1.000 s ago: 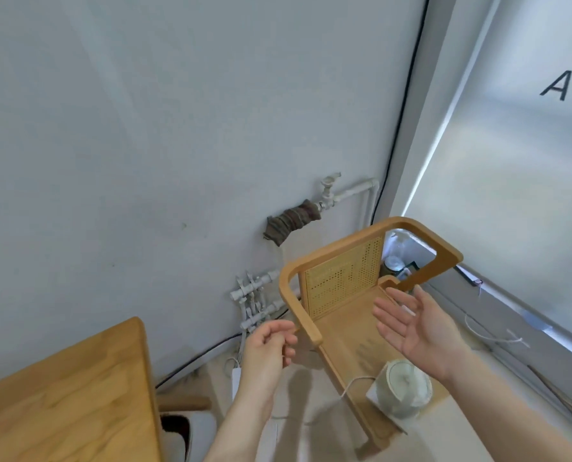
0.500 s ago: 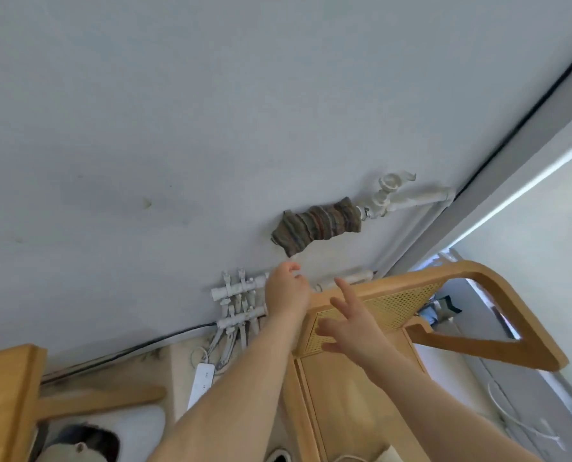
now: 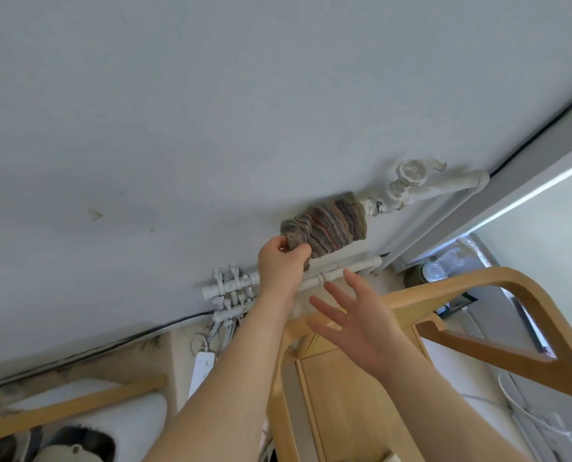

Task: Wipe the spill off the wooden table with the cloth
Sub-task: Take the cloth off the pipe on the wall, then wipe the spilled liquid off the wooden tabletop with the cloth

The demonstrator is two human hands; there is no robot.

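From my seat this is the very start of the job. The striped cloth is not at the desk. It hangs bunched over a white pipe on the grey wall, just left of the valve. My left grip is up at the cloth's lower left end, thumb and curled fingers pinching that corner, and the rest of the fabric lies draped on the pipe. My right grip holds nothing. Its fingers are straight and spread wide, and it hovers over the top rail of the cane-backed chair, below the cloth and apart from it.

As I judge it, nothing of the wiping is done. The cloth is caught but not yet off the pipe, and neither the desk top nor the spill is in view, so I cannot tell how large or how wet the mess is. A wooden rail at lower left may belong to the desk, but I cannot say for sure.

What is left is nearly everything: free the cloth from the pipe, carry it past the chair and round to the desk, find the spill, and wipe it. The pipe manifold and the power strip sit low by the wall, below my left arm
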